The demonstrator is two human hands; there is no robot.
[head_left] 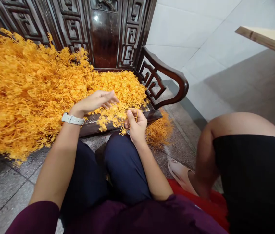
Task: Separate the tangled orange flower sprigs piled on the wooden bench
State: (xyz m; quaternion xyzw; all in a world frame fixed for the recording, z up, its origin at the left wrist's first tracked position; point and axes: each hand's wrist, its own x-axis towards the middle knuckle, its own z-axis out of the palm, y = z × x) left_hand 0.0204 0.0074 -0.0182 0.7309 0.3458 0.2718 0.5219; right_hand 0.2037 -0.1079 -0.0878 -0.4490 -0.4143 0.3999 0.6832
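Observation:
A big heap of orange plastic sprigs [22, 94] covers the seat of a dark carved wooden bench [163, 81]. My left hand [98, 101], with a white watch on its wrist, hovers over the heap's near edge, fingers stretched out and slightly curled, touching the sprigs. My right hand [136, 123] is closed in a pinch on a small orange sprig cluster [114, 118] at the bench's front edge, just above my knees in dark blue trousers.
A smaller pile of orange sprigs [159, 131] lies on the stone floor by the bench's armrest. Another person's bare knee [215, 143], black shorts and a pink sandal [180, 174] are at the right. A wooden tabletop edge [266, 37] shows top right.

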